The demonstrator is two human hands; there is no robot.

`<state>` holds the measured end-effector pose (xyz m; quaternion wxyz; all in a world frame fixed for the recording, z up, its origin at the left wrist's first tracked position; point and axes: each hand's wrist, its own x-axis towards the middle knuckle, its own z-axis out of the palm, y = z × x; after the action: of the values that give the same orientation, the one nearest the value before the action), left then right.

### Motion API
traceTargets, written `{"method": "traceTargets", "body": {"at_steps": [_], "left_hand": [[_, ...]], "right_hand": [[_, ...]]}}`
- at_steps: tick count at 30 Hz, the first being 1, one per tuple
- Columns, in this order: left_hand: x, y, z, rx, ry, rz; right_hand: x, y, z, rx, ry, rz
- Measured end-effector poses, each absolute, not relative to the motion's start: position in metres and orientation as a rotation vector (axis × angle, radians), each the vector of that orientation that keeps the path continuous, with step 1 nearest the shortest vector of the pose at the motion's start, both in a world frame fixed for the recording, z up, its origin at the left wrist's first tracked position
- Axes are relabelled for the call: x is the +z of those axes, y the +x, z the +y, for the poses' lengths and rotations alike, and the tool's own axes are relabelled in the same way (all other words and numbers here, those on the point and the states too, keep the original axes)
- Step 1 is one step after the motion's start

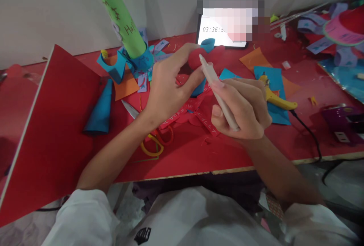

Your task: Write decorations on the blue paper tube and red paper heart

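My left hand point(167, 83) is closed in a pinch on a small red paper piece point(204, 57), held above the red table point(199, 155). My right hand point(241, 107) is wrapped round a pale glue stick point(213, 83) whose tip points up at the red piece and touches or nearly touches it. Under both hands lie red paper strips point(196, 111) with markings. A blue paper bit point(199, 86) shows just below the red piece.
Orange-handled scissors point(150, 140) lie under my left wrist. A yellow glue gun point(277, 100) with a black cord rests on blue paper to the right. A green tube point(119, 14) stands in a blue base; a blue cone point(99, 111), a large red sheet point(54, 124) and a tablet point(224, 33) surround them.
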<state>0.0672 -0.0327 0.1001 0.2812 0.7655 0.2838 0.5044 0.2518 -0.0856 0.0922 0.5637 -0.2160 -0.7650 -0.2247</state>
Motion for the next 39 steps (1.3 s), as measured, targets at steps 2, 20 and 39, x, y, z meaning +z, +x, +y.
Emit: {"method": "traceTargets", "body": {"at_steps": [2,20,39], "left_hand": [[0.0994,0.0684,-0.0328,1.334,2.059,0.796],[0.1064,0.0738,-0.0354,1.405,2.149,0.788],[0.0994,0.0724,-0.0301,1.379,2.081,0.714]], "right_hand": [[0.0925,0.2517,-0.084,-0.536,-0.508,-1.784],[0.0885,0.251,-0.0797,-0.572,-0.511,-1.758],[0.0889,0.2537,-0.0819,-0.523,-0.509,-1.757]]}}
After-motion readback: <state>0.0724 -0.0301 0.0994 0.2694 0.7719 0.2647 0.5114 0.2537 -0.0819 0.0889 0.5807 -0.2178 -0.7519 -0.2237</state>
